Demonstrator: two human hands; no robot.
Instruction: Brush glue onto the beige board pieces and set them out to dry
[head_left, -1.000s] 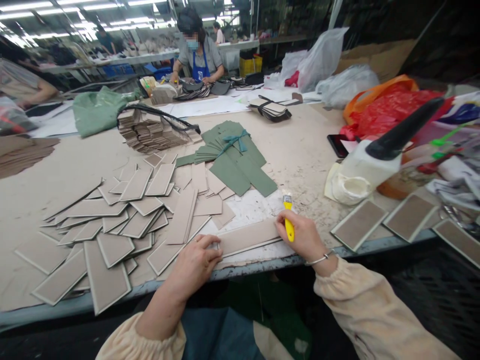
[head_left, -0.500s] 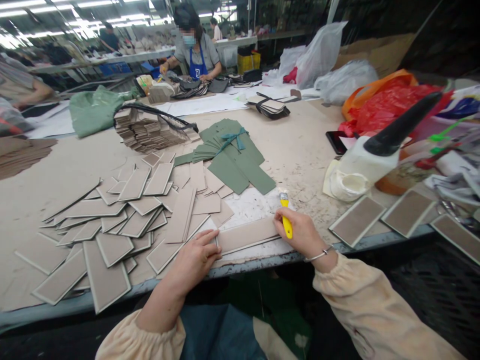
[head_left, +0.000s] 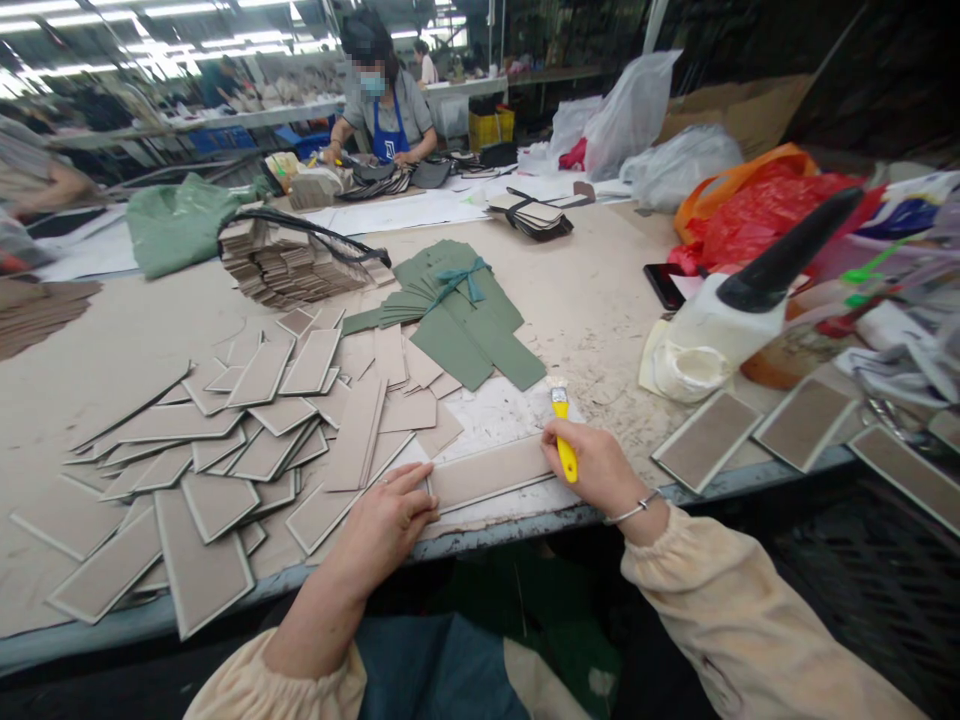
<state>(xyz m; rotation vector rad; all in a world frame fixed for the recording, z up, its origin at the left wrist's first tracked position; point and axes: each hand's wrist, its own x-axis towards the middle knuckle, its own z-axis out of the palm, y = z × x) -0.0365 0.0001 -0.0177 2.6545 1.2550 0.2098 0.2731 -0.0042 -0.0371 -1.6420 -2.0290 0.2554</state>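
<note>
Near the bottom centre of the frame, a beige strip (head_left: 491, 475) lies at the front edge of the surface (head_left: 600, 262), between my two hands. My left hand (head_left: 394, 510) rests its fingers on the left end; if they pinch it, I cannot tell. My right hand (head_left: 596, 468) has its fingertips at the other end and grips a yellow brush (head_left: 565, 435), with the bristles pointing away from me. About progress, I judge that many are done: the heap of bordered pieces (head_left: 217, 503) at left has pale green edges. The strip shows a thin border on its near side; I cannot see whether it goes all around. Several plain pieces (head_left: 409, 410) near the centre seem to be left, and behind them the green bundle (head_left: 469, 325) is tied.
</note>
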